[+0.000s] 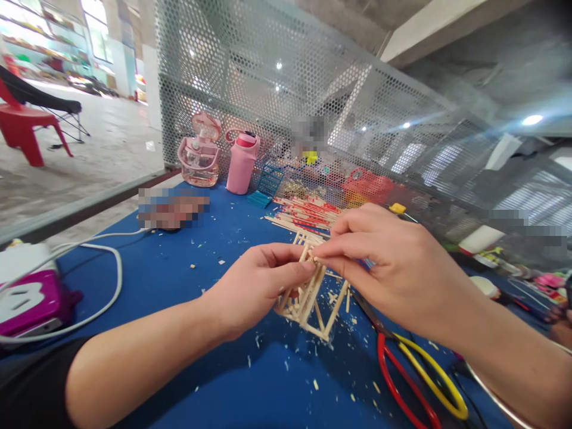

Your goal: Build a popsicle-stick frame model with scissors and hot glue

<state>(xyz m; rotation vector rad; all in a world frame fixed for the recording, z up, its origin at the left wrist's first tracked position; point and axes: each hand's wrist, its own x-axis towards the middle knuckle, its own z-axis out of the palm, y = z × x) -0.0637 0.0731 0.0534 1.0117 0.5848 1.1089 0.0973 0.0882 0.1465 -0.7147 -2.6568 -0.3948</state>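
Note:
A small frame built of pale wooden sticks [317,301] is held above the blue table. Its left side is gripped by my left hand [263,280], thumb and fingers closed round the upper sticks. The thumb and fingertips of my right hand [379,244] are pinched together at the top of the frame; whatever tiny piece they hold is hidden. Under my right forearm lie scissors [404,357] with one red and one yellow handle, blades pointing at the frame. Behind the frame is a pile of loose red-tipped sticks [304,211].
On the blue table [170,280] lie scattered wood chips. At the back stand a clear pink-lidded bottle [199,158], a pink bottle [243,164] and a blue rack [268,185] before a perforated metal screen [277,77]. A purple-and-white device [36,298] with a white cable [117,280] sits left.

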